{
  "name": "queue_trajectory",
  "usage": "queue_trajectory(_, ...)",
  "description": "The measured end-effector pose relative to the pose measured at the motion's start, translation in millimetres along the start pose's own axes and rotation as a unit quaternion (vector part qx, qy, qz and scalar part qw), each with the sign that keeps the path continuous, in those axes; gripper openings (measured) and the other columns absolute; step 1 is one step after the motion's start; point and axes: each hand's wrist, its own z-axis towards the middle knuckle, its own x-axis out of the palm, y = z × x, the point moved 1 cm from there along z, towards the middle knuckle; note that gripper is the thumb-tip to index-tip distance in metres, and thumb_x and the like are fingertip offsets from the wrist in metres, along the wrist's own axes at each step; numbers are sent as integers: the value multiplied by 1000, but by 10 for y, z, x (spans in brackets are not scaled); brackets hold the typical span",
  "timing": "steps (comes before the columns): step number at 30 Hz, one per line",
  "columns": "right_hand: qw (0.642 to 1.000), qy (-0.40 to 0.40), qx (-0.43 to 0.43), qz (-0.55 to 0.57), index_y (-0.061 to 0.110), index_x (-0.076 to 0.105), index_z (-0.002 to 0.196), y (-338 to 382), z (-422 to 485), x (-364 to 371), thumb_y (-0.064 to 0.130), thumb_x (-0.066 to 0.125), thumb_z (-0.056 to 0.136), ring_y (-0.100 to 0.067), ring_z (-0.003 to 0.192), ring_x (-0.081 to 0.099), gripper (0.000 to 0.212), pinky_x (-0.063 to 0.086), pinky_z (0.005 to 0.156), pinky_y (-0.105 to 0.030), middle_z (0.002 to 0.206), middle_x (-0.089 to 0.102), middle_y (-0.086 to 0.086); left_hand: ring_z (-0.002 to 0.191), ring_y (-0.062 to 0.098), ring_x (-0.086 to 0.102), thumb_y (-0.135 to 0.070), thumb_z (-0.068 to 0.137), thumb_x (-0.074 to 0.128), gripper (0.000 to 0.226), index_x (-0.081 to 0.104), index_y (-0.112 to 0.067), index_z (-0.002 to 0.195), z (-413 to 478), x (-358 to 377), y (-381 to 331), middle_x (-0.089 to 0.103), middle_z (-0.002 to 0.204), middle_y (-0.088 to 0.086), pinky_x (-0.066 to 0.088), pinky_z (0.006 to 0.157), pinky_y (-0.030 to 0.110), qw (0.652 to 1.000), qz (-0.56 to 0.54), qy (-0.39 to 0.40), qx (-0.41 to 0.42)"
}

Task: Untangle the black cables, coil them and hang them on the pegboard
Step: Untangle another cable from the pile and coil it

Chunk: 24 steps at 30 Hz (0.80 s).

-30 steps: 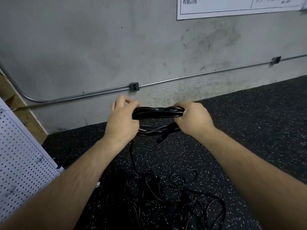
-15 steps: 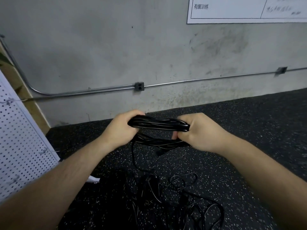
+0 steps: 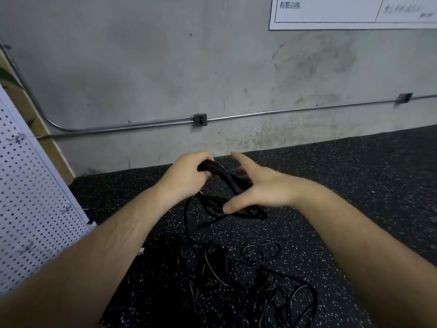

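Head view, entries running from 9 o'clock to 3 o'clock.

1. Left grip (image 3: 186, 176): clenched round the near end of the coiled cable (image 3: 228, 183), fingers curled over the bundle.
2. Coiled cable: held above the floor at centre frame, between the two hands. A loose tail drops from it toward 6 o'clock and runs into the tangled cables (image 3: 260, 280) lying there.
3. Right grip (image 3: 257, 190): released, fingers straight and spread, forefinger above and thumb below the far end of the coil. Whether the palm touches the bundle cannot be told.

Handling note (judgement): the step appears to be winding the tail onto the coil.
- The left grip should keep the turns pinched together.
- The right should take the tail close to the coil and lay each turn at matching size.
- Ease the tail in, never tug; it leads into the tangle, and a pull would likely tighten it.
- Hanging is not yet due.

Surface and room:
- Pegboard (image 3: 28, 197): white, perforated, at 9 o'clock, well apart from the coil.
- Wooden board (image 3: 47, 143): behind the pegboard, at 10 o'clock.
- Floor (image 3: 354, 185): black rubber, white-speckled.
- Wall (image 3: 165, 67): grey concrete, stained.
- Conduit (image 3: 283, 112): metal, crossing the wall, with an outlet box (image 3: 200, 119) at 12 o'clock.
- Printed sheet (image 3: 343, 13): on the wall at 1 o'clock.
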Motion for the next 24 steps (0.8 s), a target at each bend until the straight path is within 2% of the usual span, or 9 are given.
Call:
queue_trajectory(2, 997, 37, 14, 64, 46, 3, 159, 61, -17, -82, 58, 84, 66, -18, 145, 37, 124, 33, 116, -41, 164, 28, 5, 86, 19, 62, 10, 80, 52, 34, 64, -18, 95, 29, -23, -56, 62, 87, -6, 50, 74, 36, 996, 75, -5, 52)
queue_trajectory(5, 999, -44, -3, -19, 34, 10, 160, 139, 106, 34, 36, 87, 73, -18, 130, 52, 116, 43, 100, -29, 146, 46, 6, 85, 16, 54, 9, 79, 53, 35, 53, -23, 92, -5, 61, -192, 50, 86, -12, 38, 68, 23, 986, 124, 15, 108)
queue_trajectory(7, 990, -115, -26, -72, 16, 36, 146, 105, 248, 182, 18, 75, 80, -18, 105, 63, 77, 51, 79, -26, 121, 61, 4, 81, 13, 56, 7, 81, 56, 32, 56, -22, 96, -39, 114, -253, 55, 84, -14, 39, 64, 21, 988, 89, -6, 125)
queue_trajectory(9, 984, -163, -39, -55, 15, 55, 118, 39, 327, 225, 13, 62, 85, -20, 90, 65, 34, 51, 69, -29, 98, 66, 0, 73, 7, 61, 3, 83, 61, 30, 54, -21, 99, -34, 90, -264, 66, 82, -10, 45, 63, 23, 995, -8, -36, 98)
queue_trajectory(12, 979, -198, -54, 5, 16, 61, 98, 30, 313, 87, 15, 57, 92, -14, 70, 60, 8, 44, 56, -21, 80, 65, 1, 66, 5, 64, -8, 82, 71, 30, 54, -24, 100, -7, 68, -212, 72, 77, -11, 49, 68, 26, 982, -184, -31, 29)
queue_trajectory(15, 963, -250, -61, 83, 17, 66, 95, 41, 274, -29, 20, 59, 98, -7, 62, 55, 8, 36, 47, -12, 73, 62, 6, 94, 15, 71, -35, 70, 80, 48, 64, -22, 114, -1, 105, -146, 76, 98, -5, 53, 94, 39, 942, -336, 12, -19)
queue_trajectory(17, 951, -281, -55, 119, 19, 67, 98, 26, 281, -29, 23, 59, 99, -2, 67, 56, 9, 38, 53, -12, 77, 64, 9, 110, 18, 69, -39, 67, 82, 63, 60, -26, 124, -36, 162, -124, 74, 114, -1, 49, 105, 42, 941, -335, 42, -30)
queue_trajectory(20, 932, -322, -45, 158, 23, 62, 93, -8, 291, 15, 28, 57, 101, -6, 69, 55, 10, 39, 61, -21, 77, 61, 9, 108, 12, 68, -39, 71, 83, 60, 55, -27, 123, -97, 285, -124, 72, 113, -4, 49, 104, 40, 966, -247, 65, -49)
queue_trajectory(24, 937, -314, -59, 141, 18, 59, 107, -41, 241, 28, 25, 53, 104, -3, 75, 55, 10, 38, 57, -9, 86, 61, 8, 96, 9, 65, -20, 94, 69, 24, 56, -26, 113, -133, 333, -174, 67, 104, -3, 50, 93, 29, 960, -272, 51, -40)
